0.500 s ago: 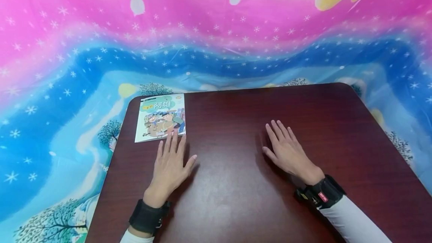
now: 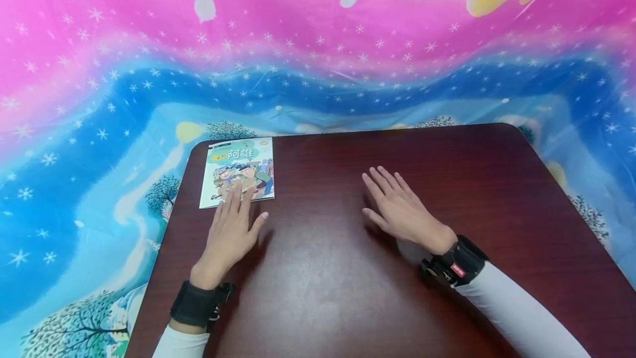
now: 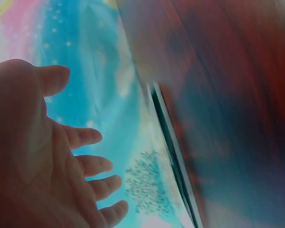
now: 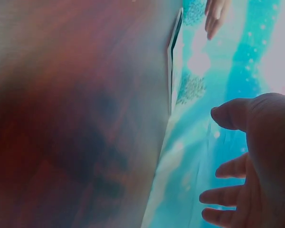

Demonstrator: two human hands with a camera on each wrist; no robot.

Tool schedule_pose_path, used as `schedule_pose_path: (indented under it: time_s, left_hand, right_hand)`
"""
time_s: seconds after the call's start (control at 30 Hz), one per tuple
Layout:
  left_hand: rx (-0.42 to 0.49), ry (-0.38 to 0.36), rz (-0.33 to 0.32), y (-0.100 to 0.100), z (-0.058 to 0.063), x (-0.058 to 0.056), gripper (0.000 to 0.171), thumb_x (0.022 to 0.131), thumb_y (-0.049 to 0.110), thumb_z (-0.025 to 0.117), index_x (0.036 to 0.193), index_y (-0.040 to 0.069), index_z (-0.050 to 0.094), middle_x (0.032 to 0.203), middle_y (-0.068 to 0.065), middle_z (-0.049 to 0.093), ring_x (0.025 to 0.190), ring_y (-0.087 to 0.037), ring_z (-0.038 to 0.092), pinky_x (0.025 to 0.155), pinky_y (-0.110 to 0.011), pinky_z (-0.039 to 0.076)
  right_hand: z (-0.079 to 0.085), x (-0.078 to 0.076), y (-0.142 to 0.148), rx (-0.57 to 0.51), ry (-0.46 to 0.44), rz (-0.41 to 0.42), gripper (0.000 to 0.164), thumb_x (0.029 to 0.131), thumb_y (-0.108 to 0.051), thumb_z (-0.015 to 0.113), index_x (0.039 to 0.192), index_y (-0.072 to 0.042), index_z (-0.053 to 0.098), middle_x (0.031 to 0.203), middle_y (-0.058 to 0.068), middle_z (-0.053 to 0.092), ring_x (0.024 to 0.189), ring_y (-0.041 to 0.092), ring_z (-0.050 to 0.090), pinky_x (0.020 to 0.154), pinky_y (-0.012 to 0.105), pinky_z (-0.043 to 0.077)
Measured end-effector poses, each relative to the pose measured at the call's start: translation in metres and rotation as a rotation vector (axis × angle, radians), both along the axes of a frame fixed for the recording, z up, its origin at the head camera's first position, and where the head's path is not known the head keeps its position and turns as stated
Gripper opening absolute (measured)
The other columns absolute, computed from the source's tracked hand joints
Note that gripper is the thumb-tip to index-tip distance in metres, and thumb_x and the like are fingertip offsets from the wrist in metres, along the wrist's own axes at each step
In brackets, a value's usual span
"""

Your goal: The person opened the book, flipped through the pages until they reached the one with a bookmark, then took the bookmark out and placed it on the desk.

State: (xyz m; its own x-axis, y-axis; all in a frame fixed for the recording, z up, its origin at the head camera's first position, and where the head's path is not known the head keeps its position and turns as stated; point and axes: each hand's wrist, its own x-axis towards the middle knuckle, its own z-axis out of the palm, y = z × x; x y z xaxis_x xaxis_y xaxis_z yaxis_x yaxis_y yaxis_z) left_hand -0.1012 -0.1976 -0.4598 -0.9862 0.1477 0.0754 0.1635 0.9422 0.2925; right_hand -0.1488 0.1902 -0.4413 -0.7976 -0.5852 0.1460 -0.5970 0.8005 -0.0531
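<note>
A thin picture book (image 2: 238,173) with a cartoon cover lies flat at the far left corner of the table, its near edge toward me. My left hand (image 2: 228,239) hovers over the book's lower edge with straight fingers, palm down and holding nothing. In the left wrist view the book (image 3: 173,156) shows edge-on, and a gap separates it from the left hand (image 3: 42,142). My right hand (image 2: 404,211) is held above the middle right of the table, fingers straight and nothing in it. The right wrist view shows the book (image 4: 173,61) edge-on, well beyond the right hand (image 4: 261,161).
The dark reddish-brown table (image 2: 318,269) has rounded far corners. A pink and blue cloth (image 2: 318,59) printed with snowflakes and trees hangs behind it and down its sides. Each wrist wears a black strap (image 2: 196,303).
Both hands have shifted left and slightly away from me. The left fingers now overlap more of the book's lower part in the head view. The book has stayed in place.
</note>
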Motion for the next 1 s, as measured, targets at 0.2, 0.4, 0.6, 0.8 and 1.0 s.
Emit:
schedule_pose_path:
  time_s: [0.2, 0.4, 0.6, 0.8, 1.0]
  left_hand:
    - [0.013, -0.048, 0.008, -0.029, -0.010, -0.026, 0.081, 0.099, 0.056, 0.038, 0.157, 0.002, 0.020, 0.163, -0.025, 0.012, 0.148, -0.043, 0.011, 0.115, -0.063, 0.014]
    - [0.051, -0.090, 0.000, -0.049, -0.018, -0.052, 0.078, 0.100, 0.051, 0.039, 0.156, 0.000, 0.019, 0.162, -0.029, 0.005, 0.148, -0.046, 0.004, 0.113, -0.067, 0.011]
    - [0.060, -0.191, 0.008, -0.057, -0.028, -0.071, 0.081, 0.101, 0.055, 0.032, 0.159, 0.005, 0.006, 0.163, -0.027, -0.008, 0.148, -0.044, -0.009, 0.113, -0.067, 0.002]
    - [0.016, -0.249, 0.024, -0.057, -0.034, -0.075, 0.080, 0.101, 0.056, 0.028, 0.159, 0.006, 0.008, 0.162, -0.027, -0.011, 0.146, -0.045, -0.014, 0.113, -0.068, -0.004]
    - [0.008, -0.273, 0.031, -0.046, -0.033, -0.073, 0.076, 0.102, 0.051, 0.031, 0.159, 0.004, 0.011, 0.161, -0.029, -0.009, 0.146, -0.047, -0.012, 0.112, -0.068, -0.003]
  right_hand:
    - [0.003, -0.020, -0.025, 0.007, -0.030, 0.075, 0.076, 0.098, -0.053, 0.042, 0.156, -0.006, 0.028, 0.160, 0.018, 0.027, 0.148, 0.033, 0.020, 0.117, 0.054, 0.020]
    - [-0.004, -0.034, -0.036, -0.003, -0.087, 0.074, 0.078, 0.097, -0.056, 0.043, 0.156, -0.008, 0.028, 0.162, 0.017, 0.024, 0.148, 0.033, 0.019, 0.118, 0.053, 0.018]
    - [-0.016, -0.034, -0.037, -0.001, -0.139, 0.061, 0.079, 0.096, -0.055, 0.045, 0.157, -0.008, 0.026, 0.161, 0.018, 0.024, 0.148, 0.033, 0.019, 0.117, 0.054, 0.019]
    - [-0.019, -0.032, -0.036, -0.004, -0.142, 0.061, 0.078, 0.097, -0.057, 0.043, 0.157, -0.009, 0.027, 0.162, 0.017, 0.023, 0.149, 0.032, 0.018, 0.117, 0.054, 0.018]
    - [-0.021, -0.029, -0.034, -0.003, -0.131, 0.065, 0.078, 0.097, -0.056, 0.043, 0.156, -0.008, 0.028, 0.161, 0.019, 0.026, 0.148, 0.033, 0.019, 0.117, 0.054, 0.020]
